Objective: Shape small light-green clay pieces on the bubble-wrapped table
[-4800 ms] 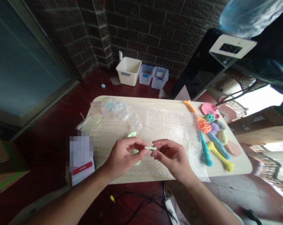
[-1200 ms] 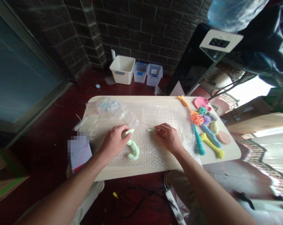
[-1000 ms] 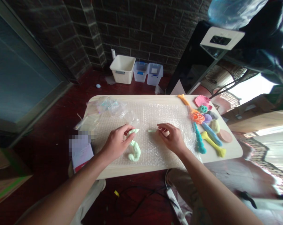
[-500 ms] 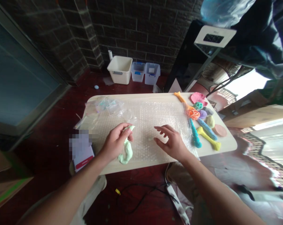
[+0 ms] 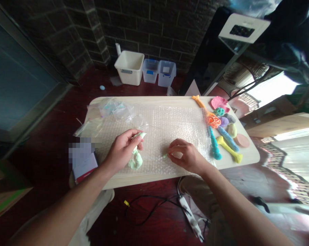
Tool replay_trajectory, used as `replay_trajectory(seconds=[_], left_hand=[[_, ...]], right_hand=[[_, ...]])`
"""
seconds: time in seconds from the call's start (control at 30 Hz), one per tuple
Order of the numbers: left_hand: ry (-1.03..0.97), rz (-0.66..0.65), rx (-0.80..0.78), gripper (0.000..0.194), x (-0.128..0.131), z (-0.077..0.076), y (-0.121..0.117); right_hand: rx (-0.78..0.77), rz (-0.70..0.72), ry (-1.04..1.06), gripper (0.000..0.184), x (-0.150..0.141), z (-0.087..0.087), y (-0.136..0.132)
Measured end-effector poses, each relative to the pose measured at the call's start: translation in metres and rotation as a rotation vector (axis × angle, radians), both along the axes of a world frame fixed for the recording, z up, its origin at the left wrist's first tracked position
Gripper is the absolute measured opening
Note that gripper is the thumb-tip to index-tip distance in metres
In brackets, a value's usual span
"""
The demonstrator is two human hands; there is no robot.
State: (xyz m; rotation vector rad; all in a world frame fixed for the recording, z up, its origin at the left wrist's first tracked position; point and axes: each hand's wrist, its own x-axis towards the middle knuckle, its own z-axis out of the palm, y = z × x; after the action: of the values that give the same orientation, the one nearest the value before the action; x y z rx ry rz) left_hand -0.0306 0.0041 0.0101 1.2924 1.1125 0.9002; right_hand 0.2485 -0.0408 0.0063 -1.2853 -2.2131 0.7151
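Observation:
My left hand (image 5: 123,147) is closed, with thumb and fingers gripping the upper end of a curved, light green piece of modelling clay (image 5: 135,161). The clay's curled lower part hangs below the fingers, over the bubble wrap (image 5: 154,164). To the right, my right hand (image 5: 185,153) is pinched low over the bubble wrap. A small green clay strip (image 5: 165,155) shows at its fingertips, partly hidden by them.
Shaped clay pieces lie along the table's right side, among them a yellow bone shape (image 5: 229,149), a teal strip (image 5: 214,143) and an orange piece (image 5: 213,120). Clear plastic bags (image 5: 121,111) lie at the back left. A booklet (image 5: 85,165) sits at the left edge.
My right hand let go of the small strip, opened, and has now closed on it again. The left hand has drawn the curved clay slightly left and towards me.

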Motion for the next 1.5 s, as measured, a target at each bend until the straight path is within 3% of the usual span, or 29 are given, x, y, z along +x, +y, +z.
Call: replay_trajectory(seconds=[0.23,0.43,0.7,1.0,1.1,1.23,1.33,1.5], left_hand=[[-0.023,0.029,-0.022,0.037,0.005,0.004,0.000],[-0.032,-0.039,-0.087,0.035,0.008,0.003,0.000],[-0.104,0.031,-0.264,0.027,0.007,0.008,-0.002],[-0.137,0.033,-0.311,0.028,0.008,0.005,-0.004],[-0.149,-0.038,-0.270,0.030,0.009,0.007,-0.006],[-0.164,-0.163,-0.236,0.033,0.011,0.009,-0.012],[-0.165,-0.206,-0.213,0.033,0.012,0.009,-0.017],[-0.155,-0.226,-0.183,0.036,0.015,0.008,-0.020]], right_hand=[[0.078,-0.134,0.055,0.012,-0.017,-0.002,0.023],[0.171,-0.037,-0.096,0.017,-0.040,-0.010,0.045],[0.156,-0.038,-0.058,0.015,-0.037,-0.015,0.043],[0.158,-0.037,-0.028,0.016,-0.035,-0.013,0.043],[0.124,-0.105,0.056,0.017,-0.037,-0.007,0.038],[-0.107,-0.275,0.357,0.024,-0.047,0.005,0.022],[-0.202,-0.233,0.536,0.030,-0.053,0.014,0.009],[-0.097,-0.147,0.525,0.018,-0.054,0.022,0.004]])
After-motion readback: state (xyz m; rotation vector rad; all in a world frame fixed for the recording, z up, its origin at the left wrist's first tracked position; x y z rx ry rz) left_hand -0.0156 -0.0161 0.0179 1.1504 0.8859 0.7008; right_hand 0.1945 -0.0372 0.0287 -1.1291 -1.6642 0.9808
